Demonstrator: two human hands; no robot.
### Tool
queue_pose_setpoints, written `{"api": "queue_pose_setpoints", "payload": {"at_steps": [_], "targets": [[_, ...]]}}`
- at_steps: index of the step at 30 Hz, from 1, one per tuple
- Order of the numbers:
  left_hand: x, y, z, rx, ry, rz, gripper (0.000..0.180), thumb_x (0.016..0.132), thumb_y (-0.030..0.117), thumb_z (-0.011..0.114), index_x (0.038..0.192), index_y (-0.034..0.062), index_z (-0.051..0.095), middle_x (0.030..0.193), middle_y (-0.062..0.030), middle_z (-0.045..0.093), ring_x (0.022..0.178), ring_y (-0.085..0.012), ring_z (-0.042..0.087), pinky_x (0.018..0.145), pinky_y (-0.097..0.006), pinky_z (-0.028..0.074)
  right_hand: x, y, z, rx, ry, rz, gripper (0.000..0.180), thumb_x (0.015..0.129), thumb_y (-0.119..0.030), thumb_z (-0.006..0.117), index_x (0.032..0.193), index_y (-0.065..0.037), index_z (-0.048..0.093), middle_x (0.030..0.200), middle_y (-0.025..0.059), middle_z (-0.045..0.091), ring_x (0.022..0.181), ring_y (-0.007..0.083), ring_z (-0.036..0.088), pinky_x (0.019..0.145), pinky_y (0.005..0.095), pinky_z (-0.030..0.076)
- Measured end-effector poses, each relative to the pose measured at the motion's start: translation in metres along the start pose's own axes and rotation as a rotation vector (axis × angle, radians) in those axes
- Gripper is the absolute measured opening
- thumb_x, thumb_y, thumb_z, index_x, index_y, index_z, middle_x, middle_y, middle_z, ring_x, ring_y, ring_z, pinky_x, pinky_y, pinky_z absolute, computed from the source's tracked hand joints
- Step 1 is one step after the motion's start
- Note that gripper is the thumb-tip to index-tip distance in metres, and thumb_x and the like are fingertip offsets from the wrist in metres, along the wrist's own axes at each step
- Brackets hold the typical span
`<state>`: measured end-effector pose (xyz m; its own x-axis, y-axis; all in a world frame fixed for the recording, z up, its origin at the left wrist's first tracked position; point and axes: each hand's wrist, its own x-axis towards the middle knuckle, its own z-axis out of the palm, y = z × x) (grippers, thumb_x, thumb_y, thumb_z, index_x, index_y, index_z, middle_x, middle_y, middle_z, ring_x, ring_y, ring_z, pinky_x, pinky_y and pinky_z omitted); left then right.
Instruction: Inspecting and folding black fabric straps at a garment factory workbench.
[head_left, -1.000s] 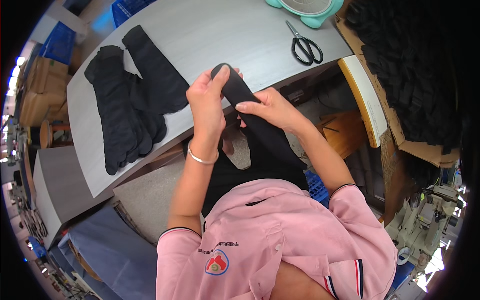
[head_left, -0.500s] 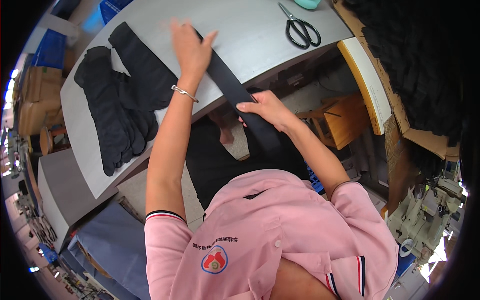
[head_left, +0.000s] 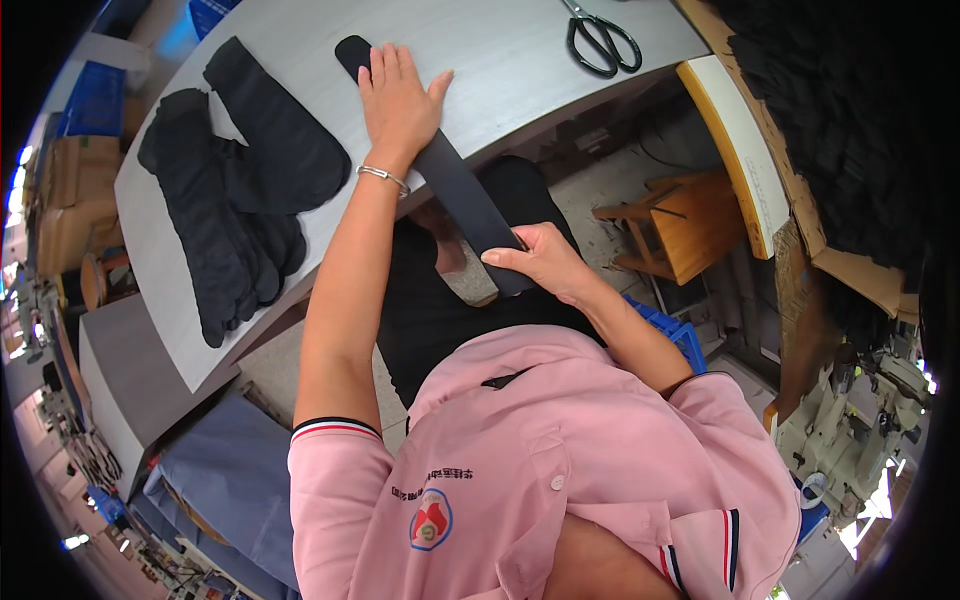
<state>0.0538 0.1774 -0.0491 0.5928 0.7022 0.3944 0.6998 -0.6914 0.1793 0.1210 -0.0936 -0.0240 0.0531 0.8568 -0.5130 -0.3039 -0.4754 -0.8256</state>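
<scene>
A long, flat black strip (head_left: 462, 188) with a rounded far end runs from the grey-white table out over its front edge toward my lap. My left hand (head_left: 396, 100) lies flat on its far part, fingers stretched and thumb out to the side. At the near end my right hand (head_left: 540, 262) grips the strip, thumb on top and the other fingers partly hidden beneath. To the left on the table is a bunch of black socks (head_left: 210, 210). One black sock (head_left: 275, 125) lies flat beside that bunch, partly overlapping it.
Black-handled scissors (head_left: 603, 47) lie at the table's far right. A cardboard box (head_left: 855, 275) heaped with black fabric pieces (head_left: 830, 130) stands on the right. Below are a wooden stool (head_left: 690, 230) and a blue crate (head_left: 665, 330). Blue-grey cloth (head_left: 230, 480) fills the lower left.
My left hand, blurred before, now rests flat on the strip. My right hand has drawn lower toward my lap. The strip's rounded far end now shows.
</scene>
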Motion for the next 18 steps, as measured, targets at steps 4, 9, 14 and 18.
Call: {"api": "queue_pose_setpoints", "payload": {"at_steps": [4,9,14,18], "targets": [[0.002,-0.001,-0.005,-0.042,-0.023,-0.002,0.078,0.098,0.055,0.048,0.145,-0.0066,0.039,0.155,-0.0244,0.034,0.148,-0.0365,0.024,0.120,-0.048,0.016,-0.012,-0.001,0.014,0.051,0.006,-0.048,0.022,0.088,-0.020,0.074,0.089,0.001,0.069,0.074,0.0019,0.065,0.062,0.0063,0.057,0.052,0.0243,0.048],[-0.030,0.009,-0.033,-0.556,0.188,-0.164,0.069,0.097,0.037,0.059,0.144,-0.0094,0.036,0.153,-0.0303,0.033,0.147,-0.0396,0.024,0.120,-0.046,0.020,-0.014,0.005,0.014,0.112,0.037,-0.011,0.020,0.089,-0.020,0.073,0.087,-0.001,0.069,0.075,0.0009,0.066,0.061,0.0062,0.058,0.051,0.0226,0.047],[-0.124,0.078,-0.088,-1.286,0.181,-0.623,0.069,0.097,0.022,0.064,0.148,-0.0062,0.028,0.149,-0.0270,0.038,0.141,-0.0322,0.039,0.114,-0.040,0.033,-0.023,-0.010,0.003,0.092,0.040,-0.064,0.017,0.089,-0.021,0.074,0.085,-0.005,0.068,0.074,-0.0021,0.064,0.059,0.0028,0.054,0.046,0.0198,0.043],[-0.137,0.079,-0.114,-1.735,-0.187,-0.948,0.048,0.100,0.025,0.059,0.135,-0.0053,0.046,0.132,-0.0208,0.058,0.124,-0.0286,0.057,0.101,-0.037,0.049,-0.024,-0.025,-0.004,-0.172,-0.015,-0.072,0.024,0.090,-0.026,0.073,0.086,-0.002,0.070,0.071,-0.0006,0.062,0.055,0.0039,0.051,0.045,0.0202,0.040]]}}
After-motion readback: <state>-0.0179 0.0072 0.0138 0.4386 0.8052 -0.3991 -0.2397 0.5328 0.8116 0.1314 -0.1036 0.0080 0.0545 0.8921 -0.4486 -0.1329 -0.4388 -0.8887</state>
